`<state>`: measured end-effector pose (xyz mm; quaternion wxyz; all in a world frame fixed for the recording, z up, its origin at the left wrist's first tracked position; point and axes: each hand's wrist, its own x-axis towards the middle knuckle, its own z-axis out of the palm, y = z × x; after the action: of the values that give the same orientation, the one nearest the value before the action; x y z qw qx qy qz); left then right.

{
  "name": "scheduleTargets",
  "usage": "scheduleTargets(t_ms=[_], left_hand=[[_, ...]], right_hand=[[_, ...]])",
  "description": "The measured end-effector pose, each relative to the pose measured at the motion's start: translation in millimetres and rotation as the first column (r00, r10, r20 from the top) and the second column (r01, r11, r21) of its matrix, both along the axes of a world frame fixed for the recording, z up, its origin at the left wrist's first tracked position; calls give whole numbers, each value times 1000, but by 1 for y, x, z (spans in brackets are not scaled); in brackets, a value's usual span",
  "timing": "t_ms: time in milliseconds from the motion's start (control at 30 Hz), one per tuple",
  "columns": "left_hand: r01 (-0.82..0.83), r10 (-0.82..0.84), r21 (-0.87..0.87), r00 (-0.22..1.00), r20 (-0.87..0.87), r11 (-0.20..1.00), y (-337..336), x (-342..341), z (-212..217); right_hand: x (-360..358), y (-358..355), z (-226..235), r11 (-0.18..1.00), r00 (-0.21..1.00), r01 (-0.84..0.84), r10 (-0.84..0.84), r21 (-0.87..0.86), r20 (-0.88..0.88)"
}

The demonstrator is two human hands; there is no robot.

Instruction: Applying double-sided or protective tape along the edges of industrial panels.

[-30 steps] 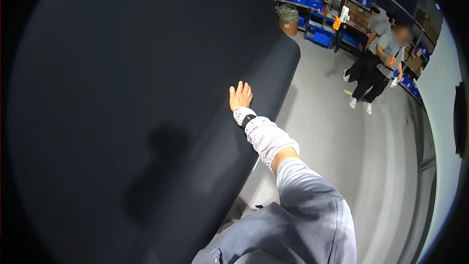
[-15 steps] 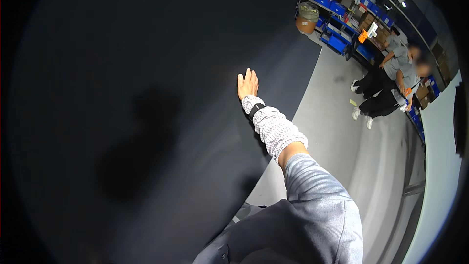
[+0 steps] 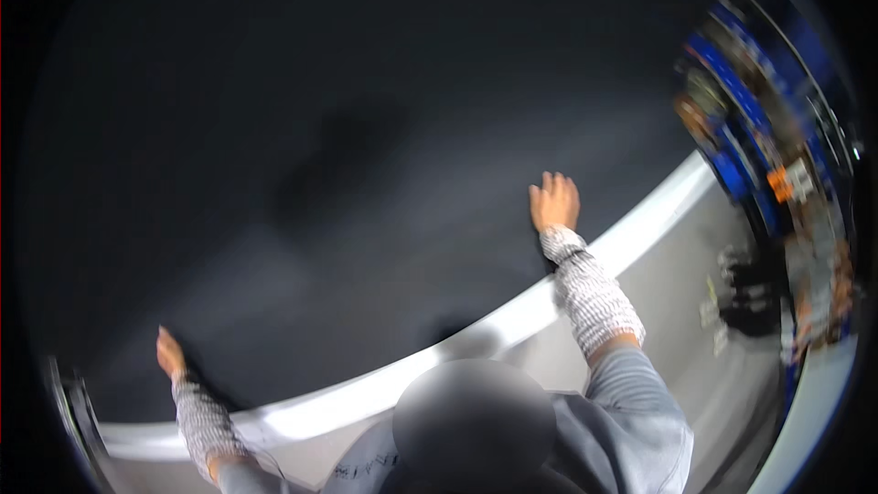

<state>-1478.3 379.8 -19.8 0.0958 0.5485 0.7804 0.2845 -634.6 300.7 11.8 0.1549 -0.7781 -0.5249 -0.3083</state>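
Observation:
A wide black sheet-like surface (image 3: 439, 247) fills most of the view, with a white band (image 3: 338, 409) along its near edge. My right hand (image 3: 555, 203) rests palm down on the black surface at the right, its fingers stretched and slightly apart. At the lower left, my left hand (image 3: 169, 354) is on or just over the same surface, seen partly from the side with fingers extended. Neither hand holds anything that I can see. Patterned pale oversleeves cover both forearms. A dark shadow falls across the middle of the black surface.
Grey floor (image 3: 677, 284) lies beyond the white band on the right. Shelves with blue bins (image 3: 732, 73) stand at the far right, blurred. People in grey tops (image 3: 814, 284) are near them. An upright dark metal-like piece (image 3: 78, 412) stands at the far left edge.
My left hand has come into view at the lower left. The view has turned, shifting the shelves and my right hand rightward, and a white band now shows along the near edge.

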Motion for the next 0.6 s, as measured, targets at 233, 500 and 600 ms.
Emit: scheduleTargets(t_ms=[233,500,600], left_hand=[[-195,164,2,819,-550,981,-56,189,32],[-212,141,-218,943,-301,953,-111,203,42],[-219,163,-184,947,-278,958,-105,202,31]], right_hand=[[23,-46,-8,950,977,-178,139,-257,-161],[-51,-62,12,894,892,-447,444,-21,-80],[-72,-75,11,866,863,-496,484,-61,-145]])
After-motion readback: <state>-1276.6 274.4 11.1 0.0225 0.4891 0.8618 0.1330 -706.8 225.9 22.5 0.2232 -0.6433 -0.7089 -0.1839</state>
